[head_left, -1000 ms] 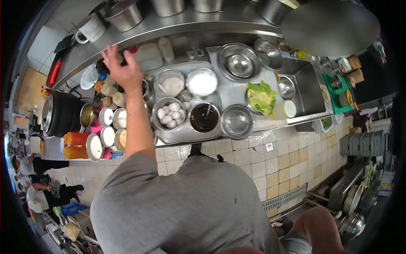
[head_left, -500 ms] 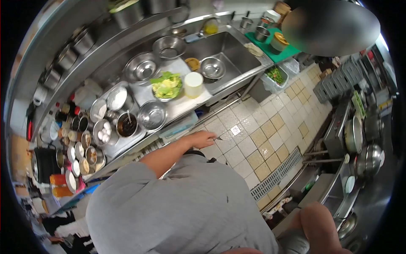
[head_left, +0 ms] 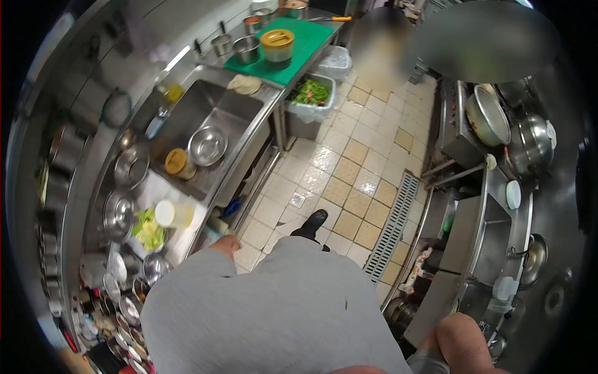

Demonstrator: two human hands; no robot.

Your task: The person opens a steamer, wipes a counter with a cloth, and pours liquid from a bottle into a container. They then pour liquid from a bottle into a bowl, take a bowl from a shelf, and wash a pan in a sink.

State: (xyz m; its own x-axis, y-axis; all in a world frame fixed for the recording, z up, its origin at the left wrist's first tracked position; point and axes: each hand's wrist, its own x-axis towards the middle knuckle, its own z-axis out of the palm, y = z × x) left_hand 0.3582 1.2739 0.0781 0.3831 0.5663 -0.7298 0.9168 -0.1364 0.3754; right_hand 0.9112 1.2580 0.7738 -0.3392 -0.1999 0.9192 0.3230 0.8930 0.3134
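My left hand [head_left: 228, 244] hangs low beside my shirt, close to the front edge of the steel counter [head_left: 198, 225]. It looks small and foreshortened, and its fingers do not show clearly enough to tell whether they are curled or apart. I make out no object in it. The nearest things on the counter are a pale-lidded tub [head_left: 166, 214] and a bowl of lettuce [head_left: 148, 230]. On my right only a bent bare arm [head_left: 462, 343] shows at the bottom edge; the right hand is out of view.
A sink [head_left: 233, 112] holds a steel bowl [head_left: 207, 146] and a yellow-lidded container [head_left: 179, 163]. Beyond it lies a green cutting board [head_left: 311, 47] above a lined bin of greens [head_left: 310, 93]. A floor drain grate [head_left: 392, 227] runs along the right. People stand ahead, blurred.
The view has turned and moved forward; the sink and green board are nearer, and the counter has shifted left and down. My left hand is closer to my body, and my shoe has come into view.
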